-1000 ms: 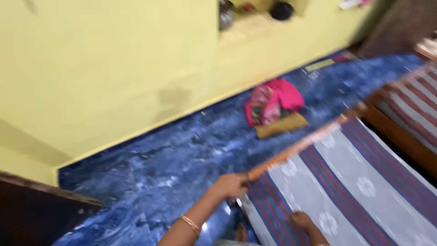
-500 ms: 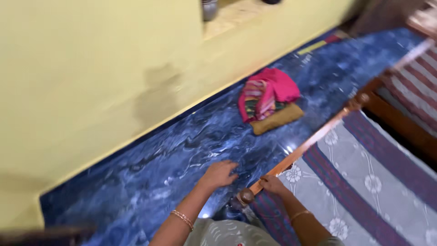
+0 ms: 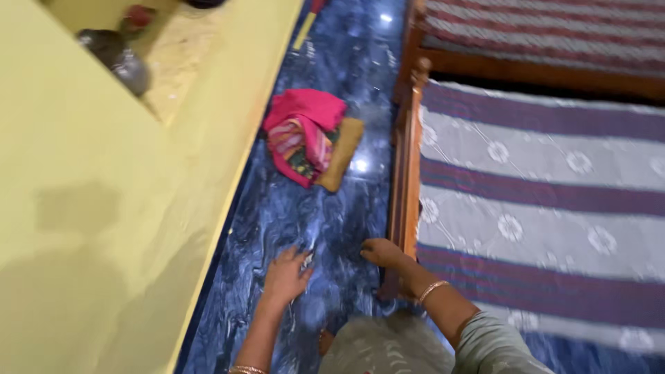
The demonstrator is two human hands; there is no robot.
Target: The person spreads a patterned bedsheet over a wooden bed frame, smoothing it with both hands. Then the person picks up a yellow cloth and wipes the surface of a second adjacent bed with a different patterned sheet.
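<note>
My left hand (image 3: 285,275) is spread flat, fingers open, on the blue marble floor (image 3: 332,208), holding nothing. My right hand (image 3: 382,252) curls loosely at the wooden cot rail (image 3: 405,180), grip unclear. Folded pink clothes (image 3: 305,135) sit untouched at 12 o'clock; striped bedsheet (image 3: 540,180) lies at 2 o'clock, already spread

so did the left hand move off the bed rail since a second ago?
Yes. The left hand gripped the end of the wooden bed rail a second ago; now it lies flat on the blue floor, left of the rail and apart from it.
</note>
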